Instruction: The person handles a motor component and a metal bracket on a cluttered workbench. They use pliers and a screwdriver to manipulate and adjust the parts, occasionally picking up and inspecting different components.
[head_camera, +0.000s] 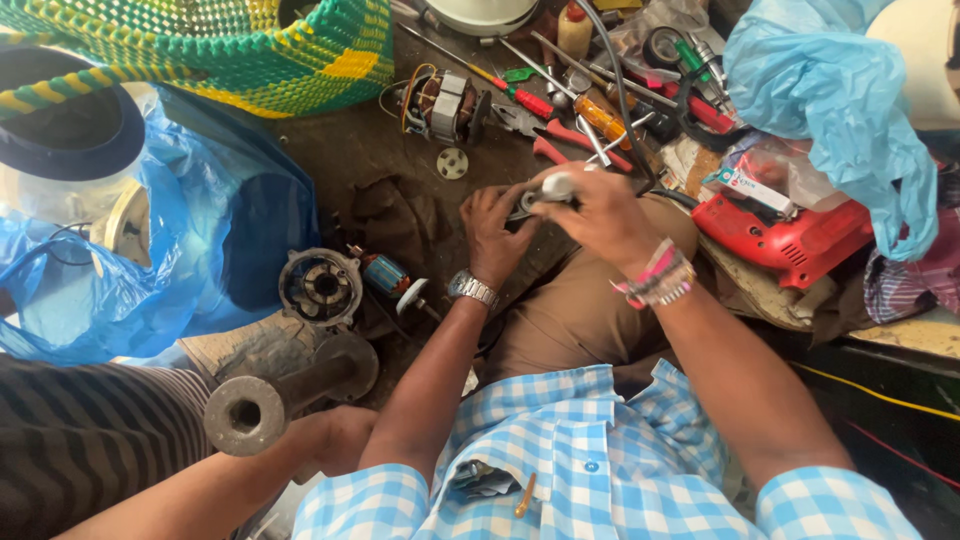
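While both hands meet above the bent knee, the left hand clamps its grip on a small dark metal part, mostly hidden by fingers, and the right hand closes its grip on a white rounded knob-like handle pressed to that part. Just beyond lie red-handled pliers and a copper-wound motor stator. Bare dark worktop opens leftward; a red power drill crowds the right.
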